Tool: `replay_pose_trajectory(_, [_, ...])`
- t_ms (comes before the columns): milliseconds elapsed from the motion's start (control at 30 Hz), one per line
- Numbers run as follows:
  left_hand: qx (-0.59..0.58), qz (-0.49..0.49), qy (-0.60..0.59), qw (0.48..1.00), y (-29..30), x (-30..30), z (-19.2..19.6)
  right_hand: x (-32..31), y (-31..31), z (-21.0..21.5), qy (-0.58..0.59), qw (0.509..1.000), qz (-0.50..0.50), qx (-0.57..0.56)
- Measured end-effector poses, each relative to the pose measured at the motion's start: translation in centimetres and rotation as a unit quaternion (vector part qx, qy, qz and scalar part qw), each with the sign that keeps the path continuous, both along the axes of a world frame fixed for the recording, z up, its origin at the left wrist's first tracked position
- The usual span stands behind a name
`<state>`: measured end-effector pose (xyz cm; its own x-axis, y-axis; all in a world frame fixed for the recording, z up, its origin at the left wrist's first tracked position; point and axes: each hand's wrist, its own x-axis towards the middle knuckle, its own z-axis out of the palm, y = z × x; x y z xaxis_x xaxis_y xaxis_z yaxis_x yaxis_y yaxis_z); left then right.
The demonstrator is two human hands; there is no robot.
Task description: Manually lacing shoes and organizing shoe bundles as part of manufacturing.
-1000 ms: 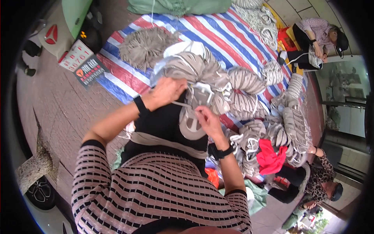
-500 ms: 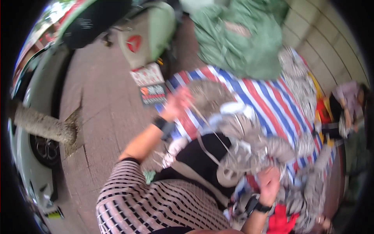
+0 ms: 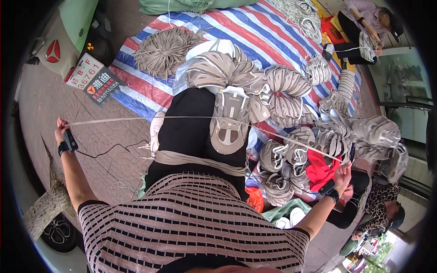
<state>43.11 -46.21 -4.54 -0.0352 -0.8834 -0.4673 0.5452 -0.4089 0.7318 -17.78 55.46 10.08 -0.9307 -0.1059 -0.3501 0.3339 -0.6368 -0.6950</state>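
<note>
A long beige shoelace [image 3: 95, 121] is stretched taut across my thighs, between my two hands. My left hand [image 3: 61, 130], far out to the left, pinches one end. Out to the right, my right hand [image 3: 343, 176] is closed on the other end, next to a red cloth [image 3: 321, 169]. Under the lace, a taupe and brown shoe upper [image 3: 231, 129] lies on my lap, its rounded toe toward me. More beige laces [image 3: 200, 162] lie across my lap near my waist.
A striped tarp [image 3: 227, 20] carries a coiled heap of laces [image 3: 165, 51] and several nested rows of shoe uppers [image 3: 211, 68]. A scooter [image 3: 59, 50] and a tree trunk [image 3: 41, 211] stand left. Two people sit at the right, one with laces [image 3: 366, 48] in hand.
My hands have spread far apart, drawing the lace straight between them. The shoe upper now lies flat on my lap. The view has shifted and is sharper.
</note>
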Motion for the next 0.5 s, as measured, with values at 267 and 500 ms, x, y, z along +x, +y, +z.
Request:
replay_pose_trajectory(267, [-0.017,-0.005,-0.275,0.961,0.0,-0.9,0.8,3.2,6.9,-2.8,-0.073,0.986,-0.122,0.086])
replay_pose_trajectory(500, [-0.255,-0.092,-0.306,0.913,16.1,-18.2,3.9,7.2,8.0,-4.9,-0.132,0.929,-0.295,0.181])
